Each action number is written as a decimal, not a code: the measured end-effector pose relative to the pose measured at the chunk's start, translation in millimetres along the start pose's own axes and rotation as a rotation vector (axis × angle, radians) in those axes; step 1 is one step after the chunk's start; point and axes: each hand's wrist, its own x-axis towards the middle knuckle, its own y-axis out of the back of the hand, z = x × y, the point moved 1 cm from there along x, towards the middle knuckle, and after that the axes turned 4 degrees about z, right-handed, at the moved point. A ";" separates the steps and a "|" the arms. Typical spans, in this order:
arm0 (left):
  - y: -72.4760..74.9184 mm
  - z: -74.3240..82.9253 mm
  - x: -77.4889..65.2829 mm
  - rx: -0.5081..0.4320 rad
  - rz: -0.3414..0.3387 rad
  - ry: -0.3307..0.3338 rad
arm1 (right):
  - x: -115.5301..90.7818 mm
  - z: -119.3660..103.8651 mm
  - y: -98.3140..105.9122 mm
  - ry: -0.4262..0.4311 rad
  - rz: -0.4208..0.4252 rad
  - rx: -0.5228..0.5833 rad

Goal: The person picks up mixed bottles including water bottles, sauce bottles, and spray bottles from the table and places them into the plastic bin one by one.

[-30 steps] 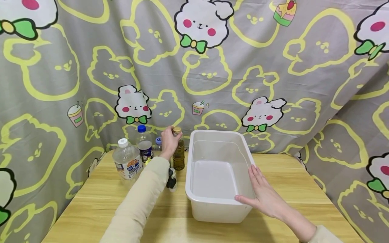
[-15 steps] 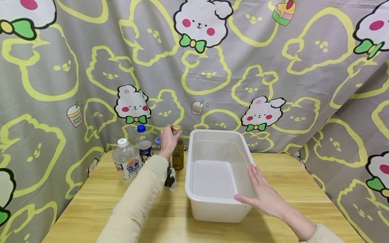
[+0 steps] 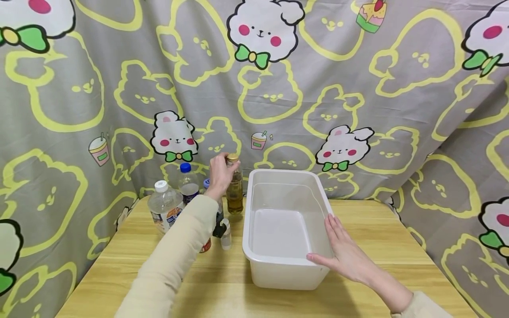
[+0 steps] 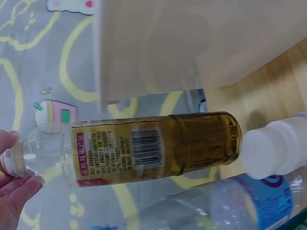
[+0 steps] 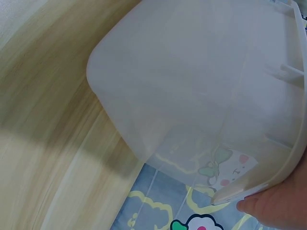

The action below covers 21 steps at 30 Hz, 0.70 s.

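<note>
In the head view my left hand (image 3: 221, 174) pinches the gold cap of a clear bottle of amber liquid (image 3: 235, 194) with thumb and fingers. The bottle hangs upright just left of the tub, its base apparently off the table. The left wrist view shows its yellow label with a barcode, and part of the left hand (image 4: 17, 191) at the neck. A white plastic tub (image 3: 278, 274) stands on the table. My right hand (image 3: 350, 254) rests on the tub's near right corner, thumb on the front rim and straight fingers along the right rim.
Left of the tub stand a large white-capped bottle (image 3: 163, 203), a blue-capped bottle (image 3: 188, 181) and a small clear bottle (image 3: 226, 238). My left sleeve partly hides others. A patterned curtain (image 3: 274, 132) hangs behind the wooden table (image 3: 377, 229).
My left hand has raised the bottle of amber liquid slightly from the table. The right hand and the tub have stayed in place.
</note>
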 end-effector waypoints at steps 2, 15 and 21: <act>3.9 4.8 3.4 0.003 0.010 -0.017 | 0.3 0.2 0.0 0.000 -0.002 -0.001; 35.3 31.9 19.9 -0.040 0.054 -0.063 | 0.9 0.5 -0.3 -0.001 -0.003 0.003; 48.1 42.7 22.6 -0.044 0.052 -0.071 | 0.4 0.4 -0.2 -0.004 -0.005 0.007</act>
